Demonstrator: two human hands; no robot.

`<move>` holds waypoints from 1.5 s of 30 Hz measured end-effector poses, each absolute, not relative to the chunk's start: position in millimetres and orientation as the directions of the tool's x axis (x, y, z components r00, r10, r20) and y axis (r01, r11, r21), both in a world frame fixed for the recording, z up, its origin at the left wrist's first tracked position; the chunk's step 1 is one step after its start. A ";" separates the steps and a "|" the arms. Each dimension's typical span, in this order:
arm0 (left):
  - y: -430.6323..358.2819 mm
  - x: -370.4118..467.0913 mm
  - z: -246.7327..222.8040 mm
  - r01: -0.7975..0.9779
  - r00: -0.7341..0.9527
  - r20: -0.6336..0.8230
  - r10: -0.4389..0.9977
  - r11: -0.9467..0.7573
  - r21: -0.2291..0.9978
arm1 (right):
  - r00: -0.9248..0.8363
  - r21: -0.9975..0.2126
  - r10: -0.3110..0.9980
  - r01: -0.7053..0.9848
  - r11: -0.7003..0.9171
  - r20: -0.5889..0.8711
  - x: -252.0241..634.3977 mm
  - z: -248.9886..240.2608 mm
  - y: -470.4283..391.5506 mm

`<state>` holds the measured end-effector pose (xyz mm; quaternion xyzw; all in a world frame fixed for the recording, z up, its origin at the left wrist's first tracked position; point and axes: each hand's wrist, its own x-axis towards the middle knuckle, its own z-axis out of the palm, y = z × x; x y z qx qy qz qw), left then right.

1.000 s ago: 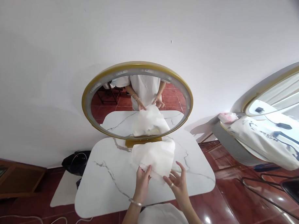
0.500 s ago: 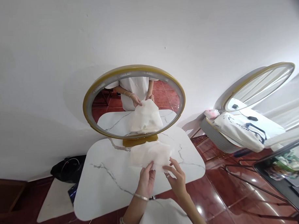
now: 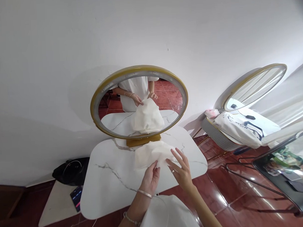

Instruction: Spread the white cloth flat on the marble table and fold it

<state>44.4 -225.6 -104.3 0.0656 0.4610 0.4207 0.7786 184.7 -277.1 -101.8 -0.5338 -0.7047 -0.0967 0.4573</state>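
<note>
A thin white cloth stands raised in loose folds over the marble-patterned white table. My left hand pinches its near edge between thumb and fingertips. Beside it, my right hand has its fingers spread, with the fingertips at the cloth's right side; whether they touch it I cannot tell. A ring is on one finger of that hand. Behind the cloth, a round gold-framed mirror reflects both hands and the cloth, whose upper right edge looks zigzag there.
To the right, a second table carries a white printed bag, a pink-and-white pack and another round mirror. A black chair stands nearer. At lower left are a black bag and a phone.
My right hand has moved up and right, and its fingers have spread away from the near edge. The left hand keeps its pinch on the cloth. The view has shifted slightly.
</note>
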 end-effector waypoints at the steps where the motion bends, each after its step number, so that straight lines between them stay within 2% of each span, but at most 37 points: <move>1: -226.9 44.4 -107.2 -0.597 0.229 -0.668 0.708 0.644 0.478 | -0.047 -0.351 0.684 0.831 0.431 0.728 185.3 -101.5 -276.7; 4: -232.5 43.0 -115.8 -0.608 0.228 -0.724 0.651 0.676 0.416 | -0.108 -0.427 0.759 0.772 0.471 0.642 187.8 -99.5 -275.6; 6: -236.5 36.7 -123.4 -0.583 0.157 -0.719 0.677 0.651 0.485 | -0.088 -0.502 0.802 0.738 0.451 0.591 190.2 -95.5 -275.9; 9: -238.6 15.4 -139.2 -0.502 -0.045 -0.644 0.764 0.540 0.676 | -0.040 -0.580 0.842 0.707 0.404 0.538 195.3 -85.5 -278.1; 12: -232.2 -12.0 -155.3 -0.236 -0.216 -0.463 0.860 0.414 0.879 | 0.032 -0.619 0.870 0.715 0.324 0.493 201.6 -72.8 -278.5; 14: -223.0 -26.8 -162.0 0.015 -0.236 -0.307 0.922 0.320 0.947 | 0.069 -0.621 0.873 0.729 0.286 0.483 206.5 -64.2 -275.6; 16: -211.2 -36.6 -164.3 0.210 -0.169 -0.130 0.977 0.165 0.964 | 0.051 -0.607 0.877 0.741 0.287 0.478 212.7 -56.2 -270.5; 18: -198.7 -42.5 -162.1 0.283 -0.044 0.018 0.999 -0.005 0.959 | -0.022 -0.576 0.897 0.760 0.302 0.441 221.1 -49.7 -264.4; 22: -177.0 -49.7 -146.7 0.275 0.123 0.138 0.983 -0.167 0.947 | -0.174 -0.452 0.952 0.848 0.275 0.253 245.6 -44.9 -252.8; 25: -164.5 -50.4 -129.3 0.330 0.260 0.220 0.940 -0.301 0.895 | -0.202 -0.327 0.978 0.922 0.208 0.051 266.4 -51.1 -246.0; 27: -158.0 -47.0 -118.7 0.386 0.385 0.233 0.893 -0.385 0.838 | -0.197 -0.287 0.978 0.943 0.171 -0.064 279.1 -60.7 -243.1; 29: -153.4 -41.1 -111.3 0.438 0.479 0.222 0.849 -0.451 0.778 | -0.170 -0.323 0.977 0.939 0.120 -0.129 290.6 -74.6 -241.9; 34: -152.2 -26.7 -108.7 0.483 0.530 0.218 0.819 -0.503 0.716 | -0.129 -0.425 0.967 0.905 0.025 -0.218 319.9 -115.4 -245.3; 39: -162.9 -25.0 -110.8 0.596 0.565 0.042 0.824 -0.443 0.670 | -0.197 -0.535 0.955 0.843 0.048 -0.224 352.9 -136.4 -244.5; 42: -171.3 -29.0 -104.9 0.655 0.568 -0.085 0.818 -0.387 0.649 | -0.264 -0.620 0.945 0.779 0.092 -0.192 366.8 -139.5 -236.1; 45: -176.1 -32.3 -93.3 0.702 0.542 -0.153 0.826 -0.345 0.623 | -0.325 -0.668 0.934 0.730 0.146 -0.151 376.6 -138.4 -221.5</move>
